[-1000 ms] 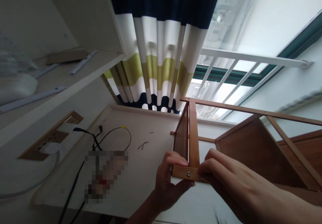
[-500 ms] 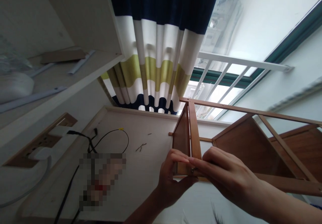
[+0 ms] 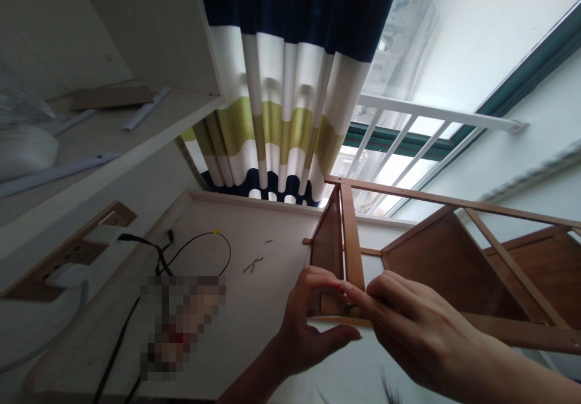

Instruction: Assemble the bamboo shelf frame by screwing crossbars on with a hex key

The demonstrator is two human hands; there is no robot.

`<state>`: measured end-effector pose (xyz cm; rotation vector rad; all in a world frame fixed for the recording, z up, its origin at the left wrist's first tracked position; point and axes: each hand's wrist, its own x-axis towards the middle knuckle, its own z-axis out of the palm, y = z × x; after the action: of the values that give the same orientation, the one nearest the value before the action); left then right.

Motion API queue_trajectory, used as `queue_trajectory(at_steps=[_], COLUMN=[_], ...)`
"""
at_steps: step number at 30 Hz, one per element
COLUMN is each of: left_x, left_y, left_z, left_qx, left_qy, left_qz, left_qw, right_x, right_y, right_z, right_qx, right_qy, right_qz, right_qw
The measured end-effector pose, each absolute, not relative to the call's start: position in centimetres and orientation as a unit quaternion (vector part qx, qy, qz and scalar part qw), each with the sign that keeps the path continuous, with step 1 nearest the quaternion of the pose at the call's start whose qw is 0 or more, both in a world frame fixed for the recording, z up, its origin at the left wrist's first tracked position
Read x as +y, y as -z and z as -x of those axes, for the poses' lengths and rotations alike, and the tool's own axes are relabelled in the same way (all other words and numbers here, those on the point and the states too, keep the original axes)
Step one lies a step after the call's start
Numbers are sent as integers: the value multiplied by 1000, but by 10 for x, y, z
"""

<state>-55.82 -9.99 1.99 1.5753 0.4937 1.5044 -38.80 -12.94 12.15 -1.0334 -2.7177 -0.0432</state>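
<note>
A brown wooden shelf rack [image 3: 351, 234] lies on its side, its frame and panels reaching to the right edge. My left hand [image 3: 302, 325] curves around the rack's near corner, thumb and fingers apart, the thumb below the wood. Its index fingertip meets the fingertips of my right hand [image 3: 413, 325]. The right fingers are pressed together at the corner; what they hold is hidden, though a small dark metal bit shows beside them. Several thin dark screws [image 3: 253, 264] lie on the white surface [image 3: 263, 307] left of the rack.
Black cables [image 3: 157, 250] and a pixelated patch lie at left, below a power strip [image 3: 75, 259] with plugs. A shelf [image 3: 158, 126] holds white strips and cardboard. A striped curtain [image 3: 276, 89], a window and a white railing [image 3: 436, 110] stand behind.
My left thumb has moved down off the wood, widening the gap to its fingers. My right hand has shifted slightly at the corner. The rack has stayed in place.
</note>
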Motion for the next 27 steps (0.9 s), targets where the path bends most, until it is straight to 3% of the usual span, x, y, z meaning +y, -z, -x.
queue_trajectory(at_steps=[6, 11, 18, 27], left_x=[-95, -96, -96, -99], left_y=[-38, -44, -46, -42], left_z=[568, 570, 570, 567], left_qx=[204, 211, 215, 226], left_qy=[-567, -552, -547, -538], left_qz=[-712, -732, -737, -724], left_qw=[361, 340, 335, 368], right_x=[-135, -137, -145, -144], right_y=[-131, -142, -155, -156], right_z=[384, 386, 387, 394], right_qx=[-939, -926, -941, -944], right_qy=[-25, -45, 42, 3], right_qz=[339, 348, 320, 325], right_qw=[58, 137, 105, 63])
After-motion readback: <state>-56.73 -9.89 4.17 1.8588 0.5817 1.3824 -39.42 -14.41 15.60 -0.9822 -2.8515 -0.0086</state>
